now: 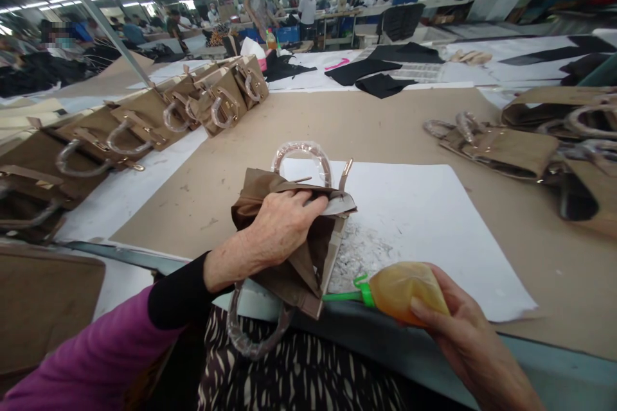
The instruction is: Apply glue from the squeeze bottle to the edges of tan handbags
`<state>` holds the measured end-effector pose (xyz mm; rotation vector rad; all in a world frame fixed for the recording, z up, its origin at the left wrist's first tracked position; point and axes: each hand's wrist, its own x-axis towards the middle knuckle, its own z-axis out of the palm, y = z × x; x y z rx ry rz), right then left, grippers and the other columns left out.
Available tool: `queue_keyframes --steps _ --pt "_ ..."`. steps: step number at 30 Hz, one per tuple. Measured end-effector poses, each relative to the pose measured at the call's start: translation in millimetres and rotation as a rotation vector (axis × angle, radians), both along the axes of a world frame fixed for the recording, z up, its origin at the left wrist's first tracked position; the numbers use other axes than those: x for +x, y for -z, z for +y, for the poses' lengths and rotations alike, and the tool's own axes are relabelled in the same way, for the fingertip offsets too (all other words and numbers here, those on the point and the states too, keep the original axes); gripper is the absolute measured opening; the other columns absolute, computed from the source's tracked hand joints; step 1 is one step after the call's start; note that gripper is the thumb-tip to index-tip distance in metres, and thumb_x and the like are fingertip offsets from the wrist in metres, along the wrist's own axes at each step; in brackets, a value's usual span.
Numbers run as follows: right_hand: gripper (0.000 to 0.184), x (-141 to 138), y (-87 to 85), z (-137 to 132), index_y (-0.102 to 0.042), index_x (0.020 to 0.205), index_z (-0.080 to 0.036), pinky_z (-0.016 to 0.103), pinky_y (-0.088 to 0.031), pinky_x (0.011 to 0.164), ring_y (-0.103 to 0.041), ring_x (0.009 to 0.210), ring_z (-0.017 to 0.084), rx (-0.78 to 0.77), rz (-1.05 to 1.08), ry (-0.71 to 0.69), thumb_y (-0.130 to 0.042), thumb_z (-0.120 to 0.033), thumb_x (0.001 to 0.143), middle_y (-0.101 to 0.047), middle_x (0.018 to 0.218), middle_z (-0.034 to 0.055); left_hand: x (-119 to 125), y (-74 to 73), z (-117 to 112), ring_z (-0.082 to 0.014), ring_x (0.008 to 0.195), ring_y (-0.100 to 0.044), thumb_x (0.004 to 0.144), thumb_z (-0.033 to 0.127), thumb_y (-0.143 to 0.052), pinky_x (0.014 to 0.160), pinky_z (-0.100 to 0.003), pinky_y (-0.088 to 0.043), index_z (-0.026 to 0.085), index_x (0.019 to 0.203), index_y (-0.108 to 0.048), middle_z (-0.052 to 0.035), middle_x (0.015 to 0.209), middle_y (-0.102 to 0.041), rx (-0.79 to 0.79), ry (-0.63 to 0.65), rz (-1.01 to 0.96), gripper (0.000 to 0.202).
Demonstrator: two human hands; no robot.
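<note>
A brown handbag lies at the table's front edge, its mouth facing me and its plastic-wrapped handles spread apart. My left hand grips the bag's upper edge, with the fingertips reaching inside the opening and partly hidden. In my right hand is a squeeze bottle of amber liquid, held on its side. Its green nozzle points left, and the tip is at the bag's lower right edge. Whether liquid is coming out, I cannot tell.
Beneath the bag lies a stained white sheet on the brown-covered table. A row of similar handbags stands along the left. More bags lie at the right. Black pieces rest at the back, with people working beyond.
</note>
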<state>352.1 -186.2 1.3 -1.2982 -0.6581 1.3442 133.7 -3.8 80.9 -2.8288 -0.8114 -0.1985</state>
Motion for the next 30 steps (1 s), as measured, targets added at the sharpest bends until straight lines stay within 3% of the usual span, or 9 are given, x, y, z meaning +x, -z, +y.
queue_keyframes --steps 3,8,16,25,30 --pt "0.033 2 -0.2 -7 -0.063 0.101 -0.027 0.029 -0.05 0.069 -0.061 0.085 0.024 0.015 -0.01 -0.02 -0.078 -0.038 0.073 -0.067 0.097 0.004 1 -2.3 0 -0.0203 0.083 -0.063 0.089 0.012 -0.042 0.068 -0.031 -0.051 0.017 0.107 -0.059 -0.0072 0.093 -0.066 -0.021 -0.002 -0.004 0.026" --pt "0.037 4 -2.6 -10 -0.063 0.105 -0.026 0.028 -0.051 0.073 -0.061 0.088 0.025 0.042 -0.085 0.093 -0.078 -0.039 0.074 -0.067 0.098 0.006 3 -4.6 0 -0.0209 0.084 -0.063 0.088 0.011 -0.041 0.073 -0.034 -0.053 0.016 0.106 -0.06 -0.0092 0.098 -0.066 -0.05 -0.001 0.006 0.027" --pt "0.035 -15 1.9 -5 -0.063 0.101 -0.026 0.027 -0.053 0.063 -0.06 0.081 0.023 0.043 -0.049 0.125 -0.079 -0.039 0.072 -0.067 0.091 0.0044 2 -2.4 1 -0.0219 0.088 -0.064 0.088 0.011 -0.042 0.079 -0.037 -0.053 0.016 0.109 -0.06 -0.01 0.102 -0.066 -0.047 0.003 0.0 0.028" --pt "0.033 -22 -9.8 -26 -0.067 0.096 -0.025 0.025 -0.052 0.063 -0.062 0.076 0.022 0.002 -0.028 0.116 -0.08 -0.042 0.07 -0.068 0.089 0.0054 2 -1.1 1 -0.0213 0.082 -0.063 0.088 0.012 -0.041 0.073 -0.036 -0.053 0.016 0.105 -0.06 -0.0093 0.096 -0.067 -0.027 -0.002 0.008 0.025" --pt "0.035 -22 -3.4 -20 -0.065 0.099 -0.024 0.028 -0.054 0.058 -0.061 0.076 0.024 -0.003 0.005 0.155 -0.079 -0.04 0.072 -0.067 0.091 0.0066 4 -3.2 0 -0.0213 0.08 -0.063 0.088 0.012 -0.041 0.069 -0.034 -0.053 0.016 0.105 -0.06 -0.0092 0.095 -0.066 -0.014 -0.005 0.023 0.026"
